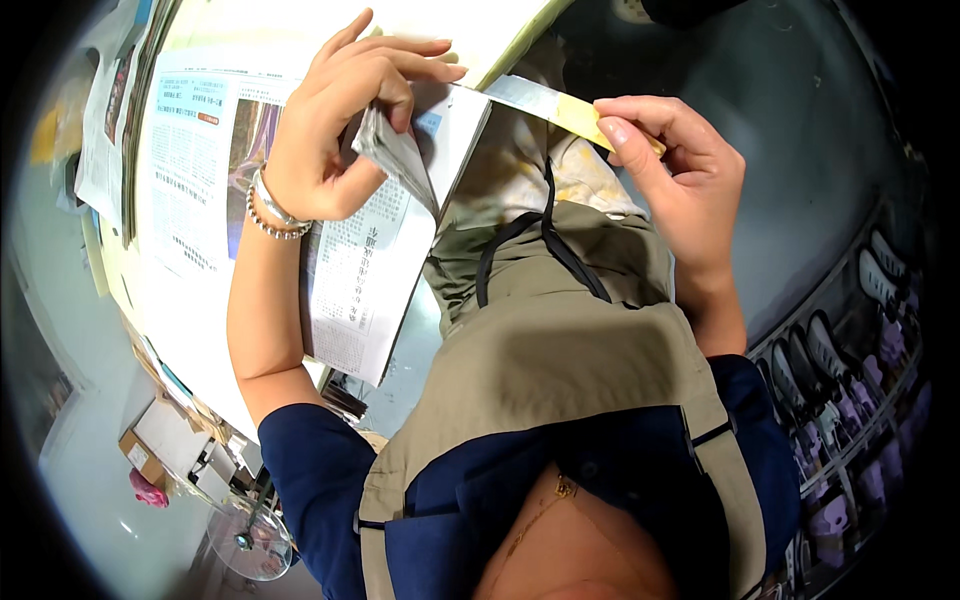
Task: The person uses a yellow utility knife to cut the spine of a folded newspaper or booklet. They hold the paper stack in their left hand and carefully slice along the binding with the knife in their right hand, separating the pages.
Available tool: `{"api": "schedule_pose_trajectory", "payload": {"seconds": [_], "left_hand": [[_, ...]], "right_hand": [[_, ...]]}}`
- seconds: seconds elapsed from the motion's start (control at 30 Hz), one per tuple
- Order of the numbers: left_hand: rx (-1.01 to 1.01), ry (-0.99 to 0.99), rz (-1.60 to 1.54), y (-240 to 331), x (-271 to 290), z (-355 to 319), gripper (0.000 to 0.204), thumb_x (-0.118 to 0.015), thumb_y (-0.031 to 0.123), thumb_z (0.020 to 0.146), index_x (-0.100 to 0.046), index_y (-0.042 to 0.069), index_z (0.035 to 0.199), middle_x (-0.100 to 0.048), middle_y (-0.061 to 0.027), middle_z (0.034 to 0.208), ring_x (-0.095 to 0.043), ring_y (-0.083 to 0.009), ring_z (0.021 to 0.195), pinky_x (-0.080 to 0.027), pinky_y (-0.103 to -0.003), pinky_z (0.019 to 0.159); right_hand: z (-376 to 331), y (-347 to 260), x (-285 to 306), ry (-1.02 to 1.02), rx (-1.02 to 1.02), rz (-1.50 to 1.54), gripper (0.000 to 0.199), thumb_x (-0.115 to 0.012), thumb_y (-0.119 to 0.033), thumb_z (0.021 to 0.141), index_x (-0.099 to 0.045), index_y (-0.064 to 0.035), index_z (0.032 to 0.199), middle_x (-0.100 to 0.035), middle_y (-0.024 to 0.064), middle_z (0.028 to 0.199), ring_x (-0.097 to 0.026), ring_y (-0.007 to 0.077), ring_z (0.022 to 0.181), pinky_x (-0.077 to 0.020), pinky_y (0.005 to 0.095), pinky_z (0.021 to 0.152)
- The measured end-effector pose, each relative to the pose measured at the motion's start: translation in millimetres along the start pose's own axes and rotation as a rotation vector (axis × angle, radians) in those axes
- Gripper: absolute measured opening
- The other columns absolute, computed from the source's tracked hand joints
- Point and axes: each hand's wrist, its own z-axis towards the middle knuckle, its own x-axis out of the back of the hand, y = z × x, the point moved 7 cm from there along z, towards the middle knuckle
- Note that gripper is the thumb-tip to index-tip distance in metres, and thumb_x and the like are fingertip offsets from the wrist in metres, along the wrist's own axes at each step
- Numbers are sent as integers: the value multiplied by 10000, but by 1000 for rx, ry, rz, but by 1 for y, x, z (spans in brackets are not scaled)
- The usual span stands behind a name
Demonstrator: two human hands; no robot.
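My left hand, with bracelets at the wrist, is over the newspaper on the pale table. Its thumb and index finger close round a turned-up, folded grey part of the paper, while the other fingers stretch out. At the right, my right hand pinches the yellow end of a flat strip between thumb and fingers. From there the strip, whitish toward its other end, runs left to the table's edge by the newspaper. What the strip is made of, I cannot tell.
The table curves along the left, with stacked papers at its far left. A rack of shoes stands at the lower right. Cardboard boxes and a round fan are at the lower left. My apron hangs below the table edge.
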Motion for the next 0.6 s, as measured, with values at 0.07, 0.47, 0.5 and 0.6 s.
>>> {"api": "schedule_pose_trajectory", "payload": {"seconds": [0.07, 0.47, 0.5, 0.6], "left_hand": [[-62, 16, 13, -1, 1, -3, 185, -506, 237, 572, -388, 136, 674, -713, -179, 1048, -589, -413, 1180, -171, -601, 1136], [-85, 129, -33, 10, 6, -2, 185, -485, 139, 466, -456, 110, 646, -692, -111, 854, -677, -330, 1014, -265, -573, 1111], [-88, 136, -48, 10, 7, -2, 180, -494, 142, 477, -459, 106, 650, -682, -107, 837, -681, -329, 995, -277, -570, 1107], [-95, 150, -34, 10, 6, -6, 170, -530, 165, 528, -496, 84, 674, -641, -107, 812, -670, -315, 857, -390, -521, 1031]], "right_hand": [[1, 0, 0, -9, 14, 1, 105, -694, -38, 868, -718, -8, 965, -672, 5, 777, -546, 22, 651, -393, 174, 540], [6, -1, 2, -17, 73, -16, 109, -704, -20, 850, -725, -17, 958, -688, 13, 772, -557, 28, 636, -371, 179, 519], [6, -1, 3, -18, 76, -22, 109, -704, -19, 850, -725, -17, 956, -688, 12, 772, -554, 28, 632, -367, 178, 516], [7, -3, 3, -38, 75, -43, 106, -706, -20, 849, -726, -19, 953, -690, 13, 776, -552, 25, 627, -362, 178, 509]]}}
